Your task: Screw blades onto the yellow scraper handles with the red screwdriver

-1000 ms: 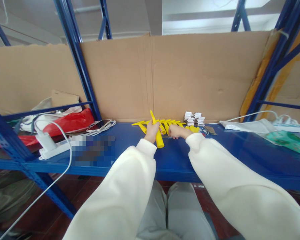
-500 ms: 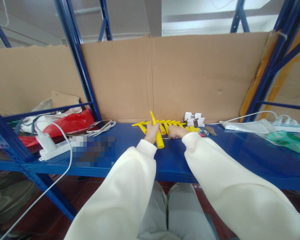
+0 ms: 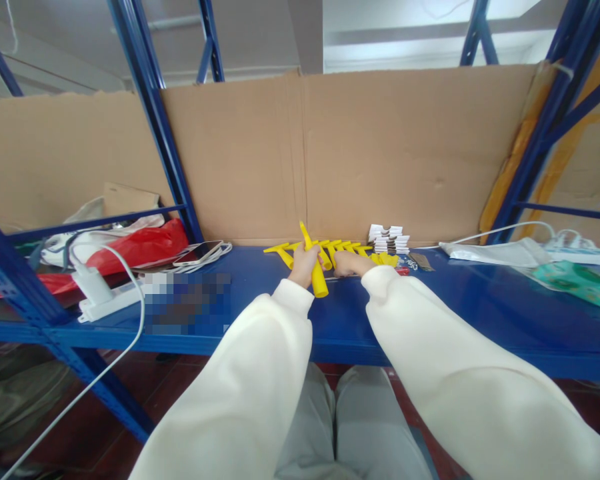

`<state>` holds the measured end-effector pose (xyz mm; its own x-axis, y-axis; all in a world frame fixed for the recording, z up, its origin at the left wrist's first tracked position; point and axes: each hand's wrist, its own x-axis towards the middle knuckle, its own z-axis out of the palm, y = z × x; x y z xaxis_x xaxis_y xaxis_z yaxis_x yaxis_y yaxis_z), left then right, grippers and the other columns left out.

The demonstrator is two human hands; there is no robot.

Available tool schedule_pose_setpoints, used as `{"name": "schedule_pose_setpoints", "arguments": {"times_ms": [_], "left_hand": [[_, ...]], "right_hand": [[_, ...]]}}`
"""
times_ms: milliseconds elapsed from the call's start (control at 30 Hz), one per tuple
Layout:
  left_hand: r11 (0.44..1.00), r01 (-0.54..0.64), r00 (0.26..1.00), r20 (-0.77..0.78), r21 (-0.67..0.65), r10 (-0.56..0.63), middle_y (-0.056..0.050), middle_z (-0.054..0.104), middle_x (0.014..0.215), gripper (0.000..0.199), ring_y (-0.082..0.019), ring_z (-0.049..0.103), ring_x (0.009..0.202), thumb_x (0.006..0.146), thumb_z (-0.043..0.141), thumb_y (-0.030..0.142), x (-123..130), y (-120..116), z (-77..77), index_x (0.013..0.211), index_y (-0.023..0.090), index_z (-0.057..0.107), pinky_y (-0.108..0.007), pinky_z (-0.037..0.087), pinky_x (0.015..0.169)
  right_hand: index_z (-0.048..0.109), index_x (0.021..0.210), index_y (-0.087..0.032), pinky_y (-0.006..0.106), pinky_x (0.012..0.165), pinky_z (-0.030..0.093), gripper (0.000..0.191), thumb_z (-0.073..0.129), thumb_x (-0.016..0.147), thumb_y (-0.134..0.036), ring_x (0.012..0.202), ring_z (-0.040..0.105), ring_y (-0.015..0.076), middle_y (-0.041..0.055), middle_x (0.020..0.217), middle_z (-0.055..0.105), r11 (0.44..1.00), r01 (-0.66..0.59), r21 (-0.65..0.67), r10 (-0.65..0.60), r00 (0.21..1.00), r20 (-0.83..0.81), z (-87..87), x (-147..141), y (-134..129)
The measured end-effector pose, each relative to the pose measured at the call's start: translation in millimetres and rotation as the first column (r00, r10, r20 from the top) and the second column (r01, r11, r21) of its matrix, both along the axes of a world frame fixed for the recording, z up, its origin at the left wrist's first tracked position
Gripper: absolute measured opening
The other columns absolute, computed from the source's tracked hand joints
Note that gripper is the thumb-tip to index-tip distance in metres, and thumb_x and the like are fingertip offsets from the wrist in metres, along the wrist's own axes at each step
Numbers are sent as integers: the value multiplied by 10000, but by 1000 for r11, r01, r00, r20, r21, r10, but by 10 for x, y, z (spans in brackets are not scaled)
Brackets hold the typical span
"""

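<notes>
Through the head view I have one yellow round-handled tool [image 3: 319, 283] gripped in the left hand [image 3: 303, 265], over the blue shelf [image 3: 350, 320]; the right hand [image 3: 348, 264] is beside it, its fingers hidden from me; more yellow tools [image 3: 331, 251] overlap behind, too crowded to count; lettering near the right hand is unreadably small.

Smooth plastic handle [image 3: 320, 287], glossy shelf [image 3: 350, 317]
</notes>
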<state>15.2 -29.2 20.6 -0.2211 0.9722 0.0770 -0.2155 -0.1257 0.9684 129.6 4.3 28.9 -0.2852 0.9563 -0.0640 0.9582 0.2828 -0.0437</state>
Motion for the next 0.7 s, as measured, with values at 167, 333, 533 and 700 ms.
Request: {"name": "schedule_pose_setpoints", "arguments": {"times_ms": [167,333,533,700], "left_hand": [[1000,-1,1000,4,-7,1,107,453,447,194,-100,433,341,793,567,36,-1,-7,12,874,210,536,-197,378,414],[1000,-3,1000,-3,-23,3,108,452,447,181,-97,431,339,806,581,52,-6,-16,27,878,211,532,-194,379,414],[997,70,997,-33,-21,-71,101,464,458,171,-88,425,328,838,590,63,-4,-47,14,839,216,513,-183,356,387],[977,171,970,-155,-125,-190,106,463,470,139,-84,415,339,864,612,90,205,-64,45,936,197,561,-185,389,415]], "right_hand": [[739,1118,-104,350,836,547,346,727,782,-186,1004,736,340,213,1041,770,995,-46,92,51,997,-51,-51,28,-42],[763,833,-137,259,657,476,148,649,808,-227,752,689,216,68,725,725,978,-37,205,80,975,-206,29,265,1],[723,675,-160,262,630,461,132,678,759,-252,682,663,203,45,634,686,873,318,369,-113,870,-481,97,1230,143],[739,682,-180,346,648,504,162,680,777,-299,733,700,291,109,601,674,702,576,418,-299,772,-561,-221,2082,159]]}}
